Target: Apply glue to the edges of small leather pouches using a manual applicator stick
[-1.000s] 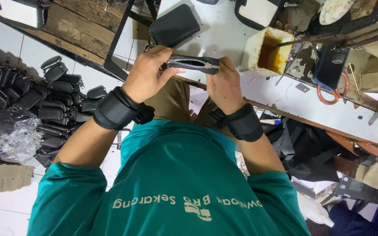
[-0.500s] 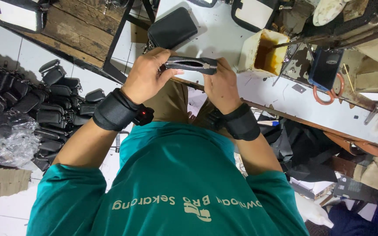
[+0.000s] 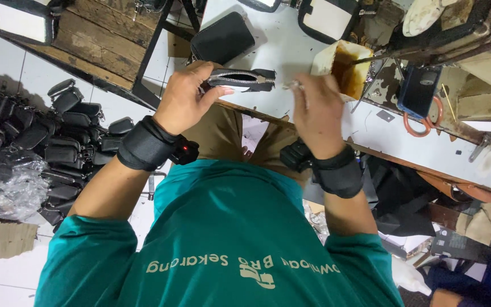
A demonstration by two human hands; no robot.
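A small leather-goods workshop was shown. A white worktable [image 3: 291, 51] was stained and cluttered, and an open, glue-smeared pot [image 3: 342, 71] had been stood on it. Finished black pouches [image 3: 223, 37] were laid on the tabletop, while many more black cases [image 3: 58, 142] were heaped on the tiled floor [image 3: 29, 79] beside a rough wooden bench [image 3: 109, 34]. Scraps of dark material [image 3: 393, 193] were seen under the table, near a crumpled plastic bag [image 3: 9, 185].
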